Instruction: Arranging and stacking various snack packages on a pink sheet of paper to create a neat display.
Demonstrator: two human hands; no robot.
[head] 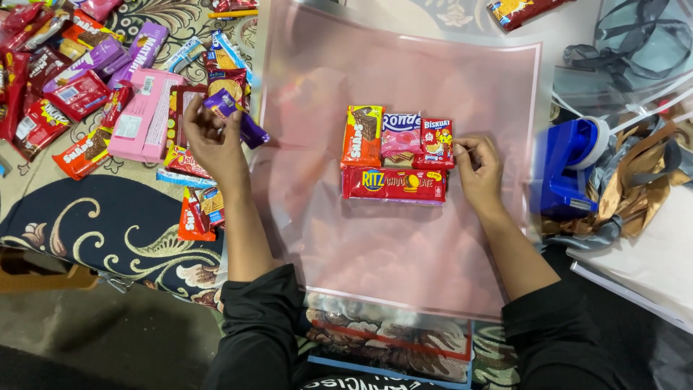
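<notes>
My left hand holds a purple snack bar above the edge of a heap of snack packets at the left. My right hand rests against the right end of a small stack of packets in the middle of a translucent pink sheet. The stack has a long red cracker packet in front and three upright packets behind it: a yellow and red one, a pink one and a red one.
A pink box and several loose packets lie on the patterned carpet at the left. A blue tape dispenser stands right of the sheet, with crumpled gold and grey ribbon and white paper behind it. Another red packet lies at the top.
</notes>
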